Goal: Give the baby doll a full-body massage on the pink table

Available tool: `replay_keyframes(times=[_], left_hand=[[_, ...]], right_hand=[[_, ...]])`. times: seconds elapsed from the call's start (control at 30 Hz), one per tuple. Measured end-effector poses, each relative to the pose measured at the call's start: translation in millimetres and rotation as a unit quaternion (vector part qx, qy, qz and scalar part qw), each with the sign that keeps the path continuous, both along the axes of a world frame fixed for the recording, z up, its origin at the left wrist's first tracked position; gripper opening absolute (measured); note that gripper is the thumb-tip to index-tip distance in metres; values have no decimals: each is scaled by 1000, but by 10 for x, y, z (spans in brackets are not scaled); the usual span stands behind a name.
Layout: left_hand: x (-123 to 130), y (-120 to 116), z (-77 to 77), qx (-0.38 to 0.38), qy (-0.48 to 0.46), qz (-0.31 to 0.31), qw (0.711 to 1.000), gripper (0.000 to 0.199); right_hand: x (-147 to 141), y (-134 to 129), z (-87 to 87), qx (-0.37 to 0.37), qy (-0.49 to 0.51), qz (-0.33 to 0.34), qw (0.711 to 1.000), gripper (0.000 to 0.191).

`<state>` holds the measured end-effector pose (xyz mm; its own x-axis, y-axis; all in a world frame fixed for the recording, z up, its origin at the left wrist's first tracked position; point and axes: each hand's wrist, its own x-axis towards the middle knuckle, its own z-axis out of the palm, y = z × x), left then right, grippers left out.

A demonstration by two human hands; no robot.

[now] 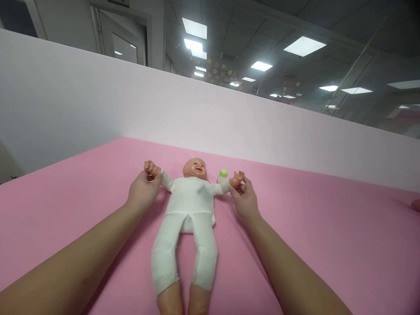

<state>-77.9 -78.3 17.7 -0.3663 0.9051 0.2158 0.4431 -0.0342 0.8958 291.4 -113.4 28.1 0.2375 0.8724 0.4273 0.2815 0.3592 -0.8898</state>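
A baby doll [192, 197] with a white cloth body lies on its back on a pink surface [295, 227], head away from me and both arms spread. My left hand [144, 188] is closed round the doll's wrist on the left side. On the right side, my right hand [244, 197] grips the doll's other wrist, with the doll's small fingers showing above it. Beside the doll's head, behind its right-side arm, stands a small container with a green cap [223, 173]; its lower part is partly hidden.
A low white wall [210, 113] runs behind the pink surface, with glass panels above it. At the far right edge a reddish object [416, 204] is partly in view. A door [121, 39] stands beyond the wall at the upper left.
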Motion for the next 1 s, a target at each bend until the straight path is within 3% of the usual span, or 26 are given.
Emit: replay_keyframes(times=[0.13,0.23,0.4,0.6,0.77,0.87,1.0], left_hand=[[248,-229,144,58,135,-61,987,37],[376,-304,151,86,214,-104,968,38],[393,-270,100,95,319,-164,928,39],[329,-241,105,88,390,-212,891,43],[332,-231,78,88,344,-206,912,40],[296,-208,73,85,279,-214,932,40],[199,-157,73,53,167,-194,965,46]], right_hand=[[-250,-181,81,46,-181,74,980,46],[-375,-243,109,59,-284,103,951,35],[-420,-222,46,117,-387,138,904,38],[-416,-158,-102,142,-423,138,884,50],[-440,-173,-68,120,-395,144,899,42],[-417,-181,-32,68,-334,148,928,35],[-298,-114,-29,-4,-173,116,978,36]])
